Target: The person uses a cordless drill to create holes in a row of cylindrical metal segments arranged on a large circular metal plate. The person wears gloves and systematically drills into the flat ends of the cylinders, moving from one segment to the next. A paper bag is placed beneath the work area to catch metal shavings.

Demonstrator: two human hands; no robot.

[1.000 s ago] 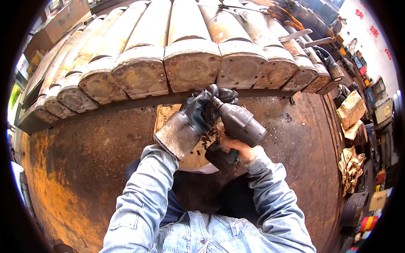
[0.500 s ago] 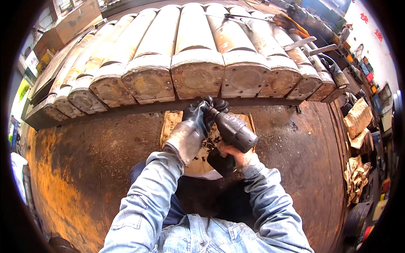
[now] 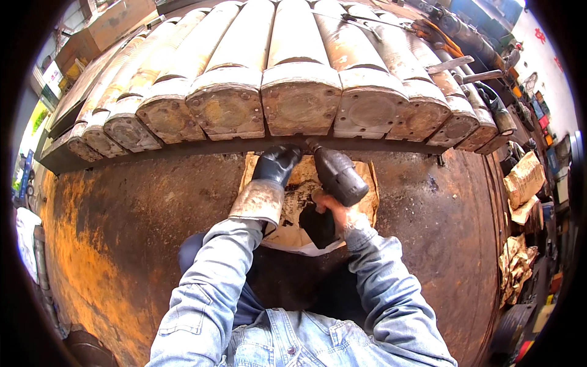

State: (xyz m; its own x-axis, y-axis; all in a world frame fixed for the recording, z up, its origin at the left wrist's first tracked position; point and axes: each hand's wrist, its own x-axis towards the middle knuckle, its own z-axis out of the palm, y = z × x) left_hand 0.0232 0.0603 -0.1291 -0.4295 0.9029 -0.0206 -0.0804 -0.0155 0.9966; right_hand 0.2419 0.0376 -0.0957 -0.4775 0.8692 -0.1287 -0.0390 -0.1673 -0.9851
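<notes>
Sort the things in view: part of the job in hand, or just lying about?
Apparently in the job:
power tool, held in the right hand
left hand, gloved, near the tool's tip
metal cylinders in front
brown sheet beneath the hands

Apparently lying about:
crumpled paper, far right
brown paper sack beyond it
flat metal bar on the cylinders

We have cylinders [image 3: 299, 37] side by side up front, near ends above a beam [image 3: 232, 145]. On floor [image 3: 134, 208], this side of beam: sheet [image 3: 365, 180]. Over sheet: left hand [image 3: 275, 165] on the left, drill [image 3: 341, 177] just right of it, in right hand [image 3: 340, 214]. We also see bars [image 3: 451, 65] on right-hand cylinders; far right, bag [image 3: 524, 177], wad [image 3: 516, 266] on its near side.
</notes>
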